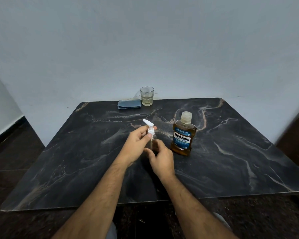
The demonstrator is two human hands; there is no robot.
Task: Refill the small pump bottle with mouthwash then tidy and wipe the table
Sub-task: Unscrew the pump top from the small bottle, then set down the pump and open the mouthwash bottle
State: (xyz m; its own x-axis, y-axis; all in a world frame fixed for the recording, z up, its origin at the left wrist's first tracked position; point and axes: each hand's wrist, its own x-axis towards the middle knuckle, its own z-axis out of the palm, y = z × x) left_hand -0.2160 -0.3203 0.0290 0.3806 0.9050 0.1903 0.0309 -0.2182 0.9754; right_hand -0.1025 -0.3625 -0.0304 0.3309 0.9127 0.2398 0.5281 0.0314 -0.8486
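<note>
Early stage: left hand [136,144] pinches the pump top [149,128], right hand [160,156] grips the small bottle [153,141]; mouthwash [183,135] capped, cloth [129,103] untouched.

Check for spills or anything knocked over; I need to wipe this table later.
Nothing stands out. The mouthwash stands capped, the glass upright beside the folded cloth, and the table shows no puddles. Both hands, left and right, hold the pump bottle upright.
</note>
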